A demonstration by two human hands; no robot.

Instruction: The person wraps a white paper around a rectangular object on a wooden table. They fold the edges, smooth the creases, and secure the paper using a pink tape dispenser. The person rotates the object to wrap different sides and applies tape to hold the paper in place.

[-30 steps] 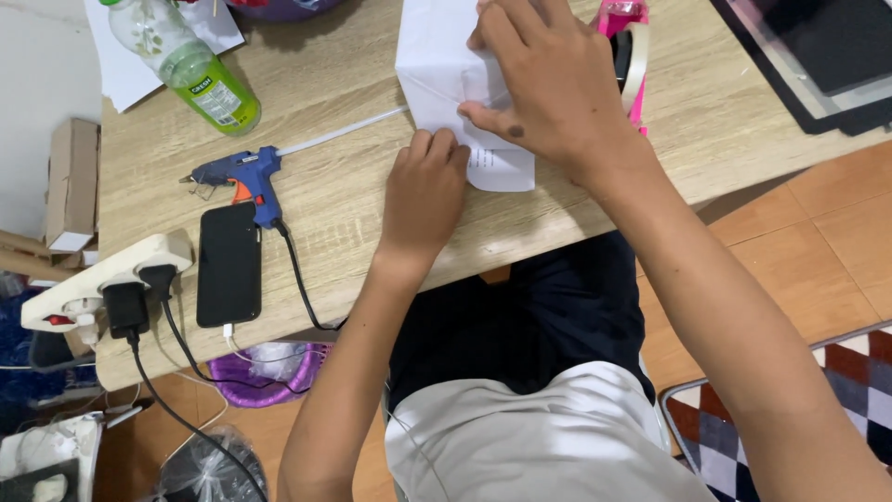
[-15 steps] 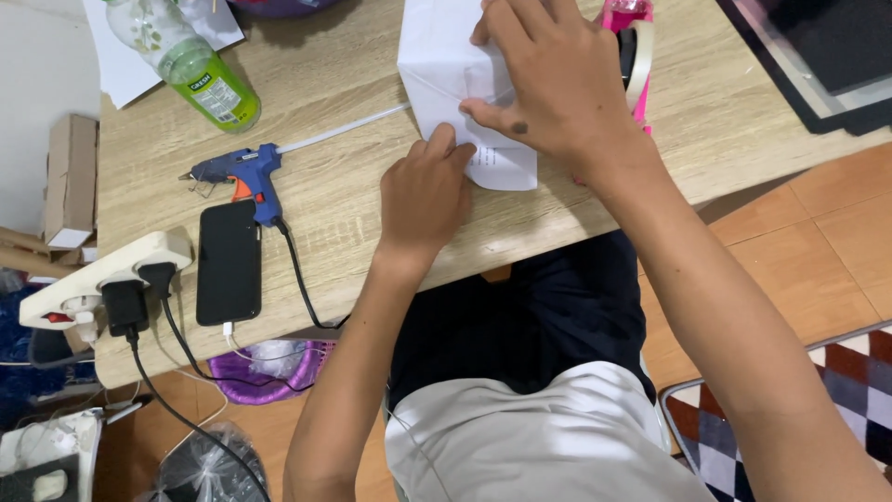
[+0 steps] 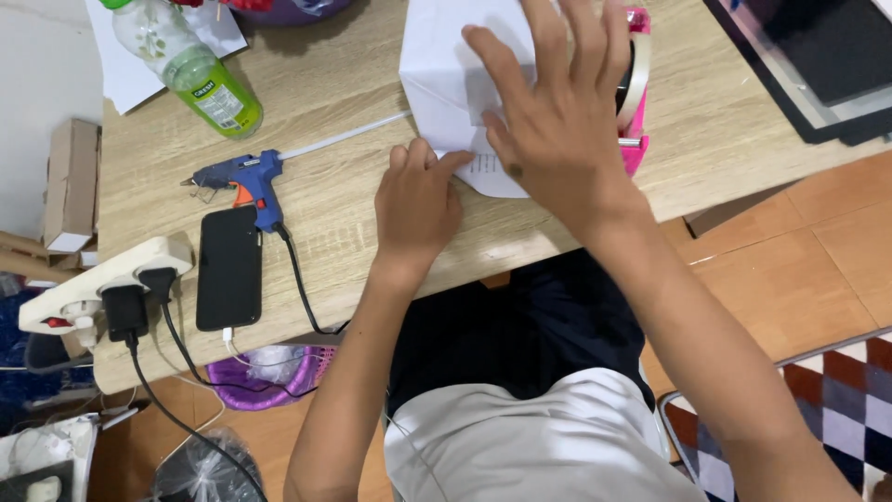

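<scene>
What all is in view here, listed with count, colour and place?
folded paper: one, white, table top centre
tape dispenser: one, pink, right of paper
glue gun: one, blue, left of paper
glue stick: one, clear, beside gun
phone: one, black, table's near-left edge
power strip: one, white, left edge
bottle: one, green, top left
left hand: pressing paper's near edge
right hand: flat over paper, fingers spread

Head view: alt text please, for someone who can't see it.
Two bare hands work a folded white paper on a wooden table: left hand pins its near edge, right hand spreads above it. A blue glue gun, a black phone and a green bottle lie left.
</scene>
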